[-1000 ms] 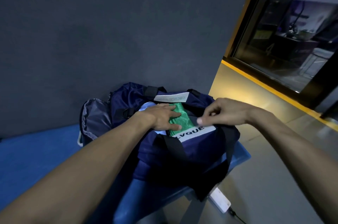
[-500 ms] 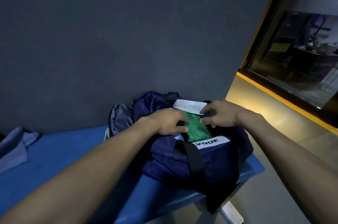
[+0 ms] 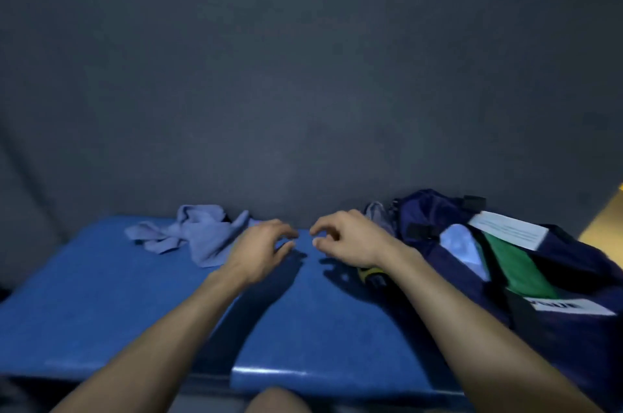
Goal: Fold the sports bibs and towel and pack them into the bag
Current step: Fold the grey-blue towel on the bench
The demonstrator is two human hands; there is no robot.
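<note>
A crumpled light-blue towel [image 3: 195, 234] lies at the back of the blue bench [image 3: 101, 304], against the wall. My left hand [image 3: 261, 250] hovers just right of it, fingers loosely curled, holding nothing. My right hand [image 3: 347, 240] hangs beside it over the bench, also empty with relaxed fingers. The navy sports bag [image 3: 556, 281] sits at the right end, open on top. Inside it show a folded green bib [image 3: 512, 264] and a folded pale-blue bib [image 3: 462, 249].
A dark grey wall [image 3: 303, 75] rises directly behind the bench. A white label [image 3: 509, 230] lies on the bag's top, another white label [image 3: 573, 306] on its front. A small dark object with yellow [image 3: 371, 274] lies under my right wrist. My knee [image 3: 276, 401] is below the bench's front edge.
Both hands left the bag and moved left over the bench toward the towel. My view swung left, so the bag now sits at the right and the towel is in view.
</note>
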